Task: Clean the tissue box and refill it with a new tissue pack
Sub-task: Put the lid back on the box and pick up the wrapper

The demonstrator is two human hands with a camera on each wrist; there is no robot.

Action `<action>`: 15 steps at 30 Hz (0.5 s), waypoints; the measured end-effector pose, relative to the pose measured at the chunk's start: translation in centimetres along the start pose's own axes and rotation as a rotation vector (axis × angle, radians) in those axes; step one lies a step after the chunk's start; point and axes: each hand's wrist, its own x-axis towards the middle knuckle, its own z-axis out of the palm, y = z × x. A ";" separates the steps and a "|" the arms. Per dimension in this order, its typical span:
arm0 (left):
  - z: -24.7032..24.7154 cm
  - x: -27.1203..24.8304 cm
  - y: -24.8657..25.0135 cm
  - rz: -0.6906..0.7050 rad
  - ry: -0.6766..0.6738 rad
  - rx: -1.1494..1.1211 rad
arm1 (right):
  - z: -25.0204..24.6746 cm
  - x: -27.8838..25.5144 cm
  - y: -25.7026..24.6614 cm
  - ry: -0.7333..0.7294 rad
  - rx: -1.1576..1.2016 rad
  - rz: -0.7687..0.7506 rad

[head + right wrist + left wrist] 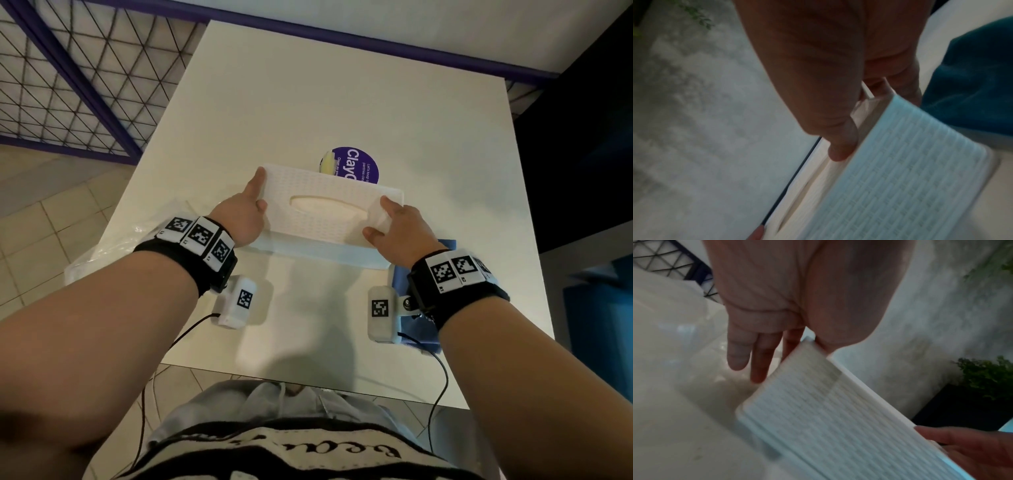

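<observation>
A white tissue box (308, 186) with a woven texture and an oval slot on top sits crosswise in the middle of the white table (342, 102). My left hand (255, 197) grips its left end, thumb on the lid and index finger stretched to the far corner. My right hand (392, 221) grips the right end, thumb and fingers on the lid. The left wrist view shows the box's ribbed side (818, 418) tilted, with my left hand (797, 305) above its end. In the right wrist view my right hand (828, 81) has its thumb on the box's top edge (910, 170). Both wrist views are blurred.
A round purple "Clay" label (359, 164) with a yellow patch lies just behind the box. A blue cloth (445, 245) lies under my right wrist and shows teal (972, 73) beside the box. Crumpled clear plastic (102, 253) lies at the table's left edge. A wire-mesh fence (68, 68) stands far left.
</observation>
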 end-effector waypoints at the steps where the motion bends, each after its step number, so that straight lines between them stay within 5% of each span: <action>1: -0.1 -0.1 0.0 -0.011 -0.014 -0.004 | -0.1 0.0 0.0 -0.015 -0.015 0.000; 15: -0.2 0.9 1.6 -0.079 0.011 0.243 | -0.1 0.5 -0.6 -0.036 -0.099 0.033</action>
